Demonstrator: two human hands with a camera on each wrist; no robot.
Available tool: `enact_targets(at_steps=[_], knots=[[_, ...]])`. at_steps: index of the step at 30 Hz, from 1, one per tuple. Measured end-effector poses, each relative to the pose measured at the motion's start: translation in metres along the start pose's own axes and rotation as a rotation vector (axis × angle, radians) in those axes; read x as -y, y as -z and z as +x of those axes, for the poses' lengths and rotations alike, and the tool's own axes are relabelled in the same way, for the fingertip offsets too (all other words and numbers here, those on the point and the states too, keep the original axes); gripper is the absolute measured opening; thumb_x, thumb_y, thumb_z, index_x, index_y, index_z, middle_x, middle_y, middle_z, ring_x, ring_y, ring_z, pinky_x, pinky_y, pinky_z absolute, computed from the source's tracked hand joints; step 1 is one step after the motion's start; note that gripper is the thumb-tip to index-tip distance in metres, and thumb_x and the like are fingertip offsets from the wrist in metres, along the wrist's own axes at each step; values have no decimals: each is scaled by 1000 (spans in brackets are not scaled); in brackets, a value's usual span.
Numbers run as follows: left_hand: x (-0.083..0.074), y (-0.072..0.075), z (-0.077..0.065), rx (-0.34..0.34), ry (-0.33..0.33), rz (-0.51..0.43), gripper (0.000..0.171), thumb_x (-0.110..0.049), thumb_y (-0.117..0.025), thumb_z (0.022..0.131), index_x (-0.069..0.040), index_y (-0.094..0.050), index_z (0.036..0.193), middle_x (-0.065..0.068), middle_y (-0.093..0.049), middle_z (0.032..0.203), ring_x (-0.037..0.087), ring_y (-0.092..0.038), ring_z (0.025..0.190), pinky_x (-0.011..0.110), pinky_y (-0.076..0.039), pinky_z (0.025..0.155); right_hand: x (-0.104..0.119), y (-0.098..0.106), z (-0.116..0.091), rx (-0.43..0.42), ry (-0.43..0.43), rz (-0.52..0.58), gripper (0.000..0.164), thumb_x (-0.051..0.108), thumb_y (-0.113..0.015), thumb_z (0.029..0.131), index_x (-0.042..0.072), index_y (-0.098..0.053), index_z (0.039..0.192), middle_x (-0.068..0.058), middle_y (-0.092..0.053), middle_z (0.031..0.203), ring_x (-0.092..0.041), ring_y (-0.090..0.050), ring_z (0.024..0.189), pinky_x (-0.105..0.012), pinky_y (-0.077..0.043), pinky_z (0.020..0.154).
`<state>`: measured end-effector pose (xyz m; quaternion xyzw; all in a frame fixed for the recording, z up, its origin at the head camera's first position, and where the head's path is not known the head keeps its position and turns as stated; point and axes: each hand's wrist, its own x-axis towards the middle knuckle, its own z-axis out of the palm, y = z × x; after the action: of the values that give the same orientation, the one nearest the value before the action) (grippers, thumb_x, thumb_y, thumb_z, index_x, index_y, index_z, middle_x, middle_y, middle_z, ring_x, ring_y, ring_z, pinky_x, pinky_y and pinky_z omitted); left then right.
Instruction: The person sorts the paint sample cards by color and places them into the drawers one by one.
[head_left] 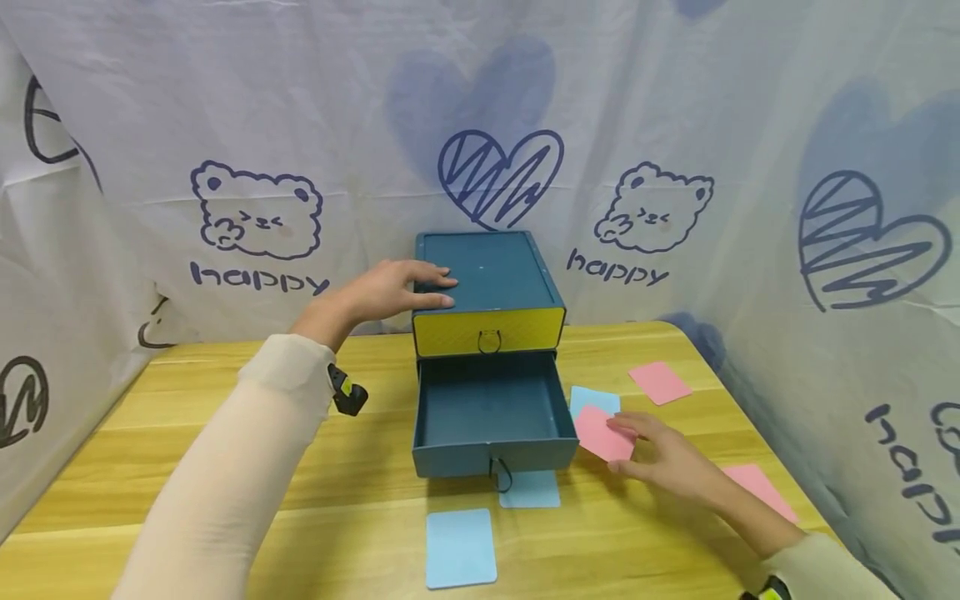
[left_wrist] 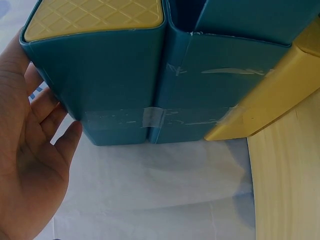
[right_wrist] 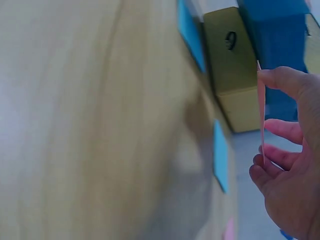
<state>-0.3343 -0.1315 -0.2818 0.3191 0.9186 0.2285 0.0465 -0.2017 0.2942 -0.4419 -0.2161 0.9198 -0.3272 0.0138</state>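
Note:
A blue drawer cabinet (head_left: 480, 267) stands on the table, its yellow top drawer (head_left: 442, 335) closed. The blue drawer (head_left: 491, 408) beneath is pulled out, with nothing visible inside. My left hand (head_left: 390, 292) rests on the cabinet's top at the left edge, fingers and thumb laid over it; the left wrist view shows that hand (left_wrist: 35, 140) against the casing. Right of the open drawer, my right hand (head_left: 667, 458) pinches a pink card (head_left: 600, 432) between thumb and fingers. The right wrist view shows this card (right_wrist: 261, 110) edge-on, off the table.
Blue cards lie in front of the cabinet (head_left: 461, 548), partly under the drawer (head_left: 536, 490), and behind the held card (head_left: 594, 398). Two pink cards (head_left: 660, 382) (head_left: 759, 490) lie to the right. A yellow lower section (right_wrist: 237, 60) shows under the blue drawer. Printed cloth (head_left: 360, 108) surrounds the wooden table (head_left: 352, 500).

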Motion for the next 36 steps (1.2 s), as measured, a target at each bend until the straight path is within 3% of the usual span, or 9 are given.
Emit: enact_targets(at_steps=[5,9,16,26,36], knots=[[1,0,0,-5,9,0,55,-53,-59,94,-25,-56,141,1,-34,156,28,-26,144,53,-27,113,11,20,1,-41,4,20,61,37,-71,90,8,-53,141,-18,-44,146,-43,-46,127,-62,-40,98],[1,1,0,-4,12,-4,55,-53,-59,94,-25,-56,141,1,-34,156,28,-26,144,53,-27,113,22,34,4,-82,53,17,57,30,-72,91,10,-53,140,-14,-43,146,-38,-46,128,-58,-38,102],[1,2,-1,-3,14,-1,54,-52,-59,94,-24,-55,141,2,-34,156,28,-26,144,53,-26,113,48,49,13,-84,150,-21,55,30,-72,91,17,-54,141,-8,-46,145,-32,-45,129,-62,-40,97],[2,1,1,-2,3,19,55,-53,-59,94,-25,-55,141,2,-34,156,28,-27,144,54,-27,113,96,41,41,61,250,-26,59,39,-71,90,20,-53,143,-2,-44,148,-29,-38,136,-61,-37,103],[2,-1,2,-14,22,25,55,-53,-58,94,-25,-55,141,2,-35,156,28,-27,144,54,-27,113,125,16,86,219,314,-185,58,51,-65,90,22,-58,139,1,-45,148,-26,-39,135,-53,-36,107]])
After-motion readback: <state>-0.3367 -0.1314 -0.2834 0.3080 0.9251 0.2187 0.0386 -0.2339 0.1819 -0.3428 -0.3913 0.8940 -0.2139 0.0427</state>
